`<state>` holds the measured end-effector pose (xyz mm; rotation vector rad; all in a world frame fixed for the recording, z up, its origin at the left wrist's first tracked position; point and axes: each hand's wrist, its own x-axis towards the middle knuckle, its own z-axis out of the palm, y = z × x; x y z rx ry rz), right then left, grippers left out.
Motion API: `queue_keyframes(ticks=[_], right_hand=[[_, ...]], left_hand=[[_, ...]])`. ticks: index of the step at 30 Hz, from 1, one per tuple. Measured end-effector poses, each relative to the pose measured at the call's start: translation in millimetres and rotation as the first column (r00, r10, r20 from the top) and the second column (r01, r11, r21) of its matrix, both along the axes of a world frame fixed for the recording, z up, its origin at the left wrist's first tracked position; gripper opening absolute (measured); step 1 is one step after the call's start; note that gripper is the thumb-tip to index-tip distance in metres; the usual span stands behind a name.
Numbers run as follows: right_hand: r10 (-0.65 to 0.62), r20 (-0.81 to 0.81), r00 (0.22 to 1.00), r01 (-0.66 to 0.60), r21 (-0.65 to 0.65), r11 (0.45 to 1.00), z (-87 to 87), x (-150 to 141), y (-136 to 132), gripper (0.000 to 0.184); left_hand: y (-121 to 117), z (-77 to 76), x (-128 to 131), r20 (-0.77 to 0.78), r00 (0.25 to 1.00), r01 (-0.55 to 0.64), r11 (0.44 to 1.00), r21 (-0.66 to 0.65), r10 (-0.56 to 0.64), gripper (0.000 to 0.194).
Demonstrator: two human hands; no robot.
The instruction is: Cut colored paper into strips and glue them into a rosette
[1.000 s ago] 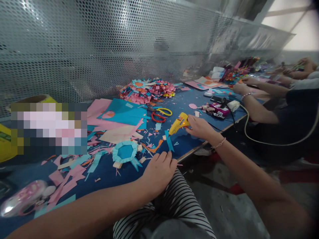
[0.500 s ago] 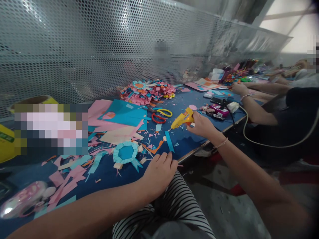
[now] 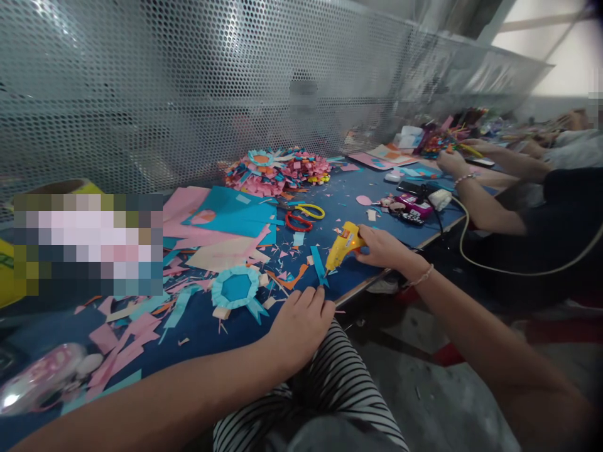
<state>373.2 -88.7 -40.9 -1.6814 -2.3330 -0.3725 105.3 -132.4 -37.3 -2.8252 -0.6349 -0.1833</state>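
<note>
My right hand [image 3: 384, 246] is wrapped round the handle of a yellow hot glue gun [image 3: 343, 243], a small orange light glowing on its side. Its nozzle points down at the lower end of a narrow blue paper strip [image 3: 318, 263]; I cannot tell whether it touches. At the table's front edge, my left hand [image 3: 301, 323] has its fingers together and curled, their tips holding that same notched end. Left of this hand lies a light-blue pleated paper rosette [image 3: 235, 290] with a darker blue centre and forked tails.
Red-and-yellow-handled scissors [image 3: 301, 216] lie beyond the strip, beside blue paper sheets [image 3: 235, 210]. Paper scraps [image 3: 132, 333] litter the blue table. A heap of paper rosettes [image 3: 277, 172] rests against the perforated metal screen [image 3: 188, 81]. At right, a co-worker's hand [image 3: 453, 164] is near a white cable [image 3: 509, 273].
My right hand has brought the glue gun down and nearer, its nozzle going from the strip's far end to its near end. My left hand has stayed in place.
</note>
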Motion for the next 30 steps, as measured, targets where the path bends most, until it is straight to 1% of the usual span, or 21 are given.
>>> queue_keyframes(ticks=[3, 10, 18, 24, 30], right_hand=[[0.022, -0.004, 1.000, -0.022, -0.007, 1.000, -0.1, 2, 1, 0.018], [0.050, -0.027, 0.998, -0.051, -0.016, 0.999, 3.5, 1, 0, 0.012], [-0.014, 0.010, 1.000, 0.014, -0.005, 1.000, 7.7, 0, 4, 0.011], [-0.091, 0.025, 0.995, 0.090, 0.039, 0.995, 8.9, -4, 12, 0.013], [-0.124, 0.076, 0.989, 0.117, 0.091, 0.989, 12.7, -9, 21, 0.014]], left_hand=[[0, 0.1, 0, 0.000, 1.000, -0.001, 1.000, -0.001, 0.001, 0.017], [0, -0.7, 0, -0.001, 1.000, -0.003, 1.000, -0.003, 0.003, 0.018], [0, 0.3, 0, 0.000, 1.000, -0.002, 1.000, -0.006, 0.002, 0.017], [-1, -0.4, 0, -0.005, 1.000, -0.002, 1.000, 0.002, 0.002, 0.017], [-1, -2.3, 0, 0.000, 1.000, -0.001, 1.000, 0.006, 0.001, 0.017]])
